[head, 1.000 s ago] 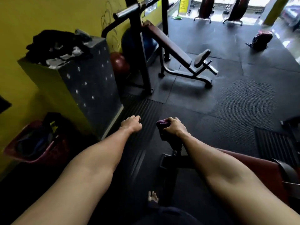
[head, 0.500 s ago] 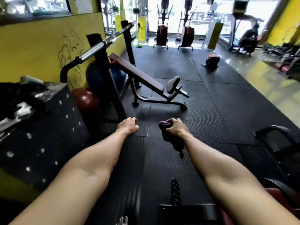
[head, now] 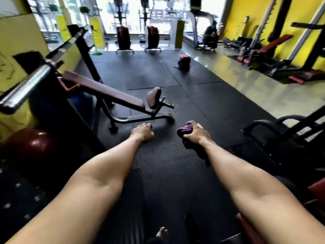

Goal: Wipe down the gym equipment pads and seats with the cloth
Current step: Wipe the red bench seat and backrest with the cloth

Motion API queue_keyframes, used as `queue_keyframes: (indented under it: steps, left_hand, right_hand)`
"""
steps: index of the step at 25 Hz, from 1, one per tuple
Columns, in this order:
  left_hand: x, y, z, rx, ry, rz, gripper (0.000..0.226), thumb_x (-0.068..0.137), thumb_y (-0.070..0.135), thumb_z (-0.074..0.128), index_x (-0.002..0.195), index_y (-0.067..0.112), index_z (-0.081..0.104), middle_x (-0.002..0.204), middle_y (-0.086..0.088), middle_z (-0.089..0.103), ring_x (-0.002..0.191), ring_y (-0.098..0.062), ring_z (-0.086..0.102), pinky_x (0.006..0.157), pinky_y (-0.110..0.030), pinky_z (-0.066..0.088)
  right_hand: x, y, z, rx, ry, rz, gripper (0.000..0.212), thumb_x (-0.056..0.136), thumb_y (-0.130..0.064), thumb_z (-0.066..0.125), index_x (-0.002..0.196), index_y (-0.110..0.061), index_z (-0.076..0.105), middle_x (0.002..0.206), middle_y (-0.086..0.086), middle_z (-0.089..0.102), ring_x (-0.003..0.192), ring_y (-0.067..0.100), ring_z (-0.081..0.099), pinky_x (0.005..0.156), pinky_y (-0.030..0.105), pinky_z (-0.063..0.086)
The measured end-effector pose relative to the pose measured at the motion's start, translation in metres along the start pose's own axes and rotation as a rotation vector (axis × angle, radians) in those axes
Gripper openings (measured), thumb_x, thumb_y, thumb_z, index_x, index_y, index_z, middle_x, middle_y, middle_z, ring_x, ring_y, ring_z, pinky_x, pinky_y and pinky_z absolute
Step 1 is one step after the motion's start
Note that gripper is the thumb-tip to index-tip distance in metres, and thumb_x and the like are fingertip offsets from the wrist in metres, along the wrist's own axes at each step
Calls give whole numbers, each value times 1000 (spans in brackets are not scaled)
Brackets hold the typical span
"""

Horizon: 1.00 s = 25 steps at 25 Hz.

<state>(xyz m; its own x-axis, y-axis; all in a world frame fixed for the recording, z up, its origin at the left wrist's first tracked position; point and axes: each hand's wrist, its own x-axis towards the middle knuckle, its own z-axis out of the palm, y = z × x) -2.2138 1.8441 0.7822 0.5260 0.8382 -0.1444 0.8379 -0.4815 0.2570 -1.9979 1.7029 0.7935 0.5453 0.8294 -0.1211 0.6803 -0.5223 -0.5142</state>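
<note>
Cloth (head: 182,130), purple, crumpled, in right hand (head: 197,132) over textured rubber mat (head: 167,166).

Incline bench (head: 112,93) ahead-left on floor mats (head: 158,76), ball (head: 33,145) at left, bag (head: 183,61) beyond.

The floor (head: 158,173) is covered with black rubber mats, ribbed and laid edge to edge with seams showing. To the right the mats end at a pale, glossy strip of floor (head: 255,88). A slanted bench (head: 109,92) stands on the mats at the left, with a dark red ball (head: 33,147) nearer on the same side. A bag (head: 183,61) sits alone farther back. A green disc (head: 95,52) lies at the far left edge. A bare foot (head: 162,232) rests on the mat at the bottom.
</note>
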Motion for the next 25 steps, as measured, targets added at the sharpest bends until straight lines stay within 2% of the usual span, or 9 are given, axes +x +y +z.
queue_keyframes:
  steps: [2, 5, 8, 11, 15, 21, 23, 25]
  left_hand:
    - [61, 12, -1, 6, -13, 60, 47, 94, 33, 48, 139, 19, 50, 147, -7, 48, 134, -27, 48, 109, -43, 41]
    - [132, 44, -2, 10, -37, 150, 50, 95, 35, 49, 142, 18, 48, 149, -7, 47, 136, -26, 46, 108, -41, 41]
    - [202, 94, 4, 27, -57, 272, 44, 93, 33, 49, 134, 18, 52, 144, -8, 52, 132, -27, 50, 104, -40, 43]
    - [255, 158, 10, 9, -132, 423, 46, 92, 33, 48, 136, 19, 52, 143, -6, 53, 131, -26, 51, 105, -39, 44]
    - [321, 243, 29, 56, -207, 591, 49, 93, 32, 49, 141, 22, 49, 147, 0, 49, 133, -23, 48, 104, -39, 43]
    - [394, 381, 38, 117, -281, 978, 52, 93, 34, 51, 143, 20, 46, 148, -5, 47, 132, -30, 49, 103, -44, 44]
    - [408, 424, 47, 150, -334, 1082, 51, 91, 37, 49, 139, 22, 49, 146, -6, 50, 129, -33, 51, 102, -47, 46]
    - [414, 471, 63, 158, -387, 1185, 48, 88, 42, 47, 132, 23, 52, 139, -8, 55, 123, -33, 55, 98, -47, 48]
  right_hand:
    - [40, 18, -11, 5, 49, 46, 66, 77, -43, 72, 138, -41, 47, 136, 1, 55, 121, 33, 59, 101, 39, 47]
    - [91, 48, -34, -19, 78, 164, 60, 78, -42, 71, 134, -39, 51, 134, 2, 55, 120, 32, 59, 100, 38, 47]
    - [134, 76, -60, -6, 106, 263, 48, 78, -43, 68, 125, -41, 59, 129, 0, 56, 119, 29, 60, 97, 35, 46]
    - [165, 111, -83, 18, 176, 355, 52, 78, -42, 71, 128, -38, 60, 130, 0, 57, 122, 28, 59, 100, 35, 46]
    - [190, 163, -109, 77, 287, 486, 74, 75, -35, 79, 142, -35, 48, 141, -2, 56, 126, 25, 57, 103, 35, 46]
    - [205, 231, -149, 175, 562, 755, 73, 75, -27, 77, 142, -31, 48, 136, -4, 63, 120, 21, 62, 97, 31, 50]
    - [203, 242, -162, 189, 625, 843, 73, 76, -22, 76, 144, -27, 48, 134, -4, 65, 122, 21, 61, 97, 31, 49]
    - [196, 262, -174, 207, 678, 934, 74, 73, -27, 74, 143, -28, 48, 135, -5, 64, 124, 20, 60, 100, 35, 49]
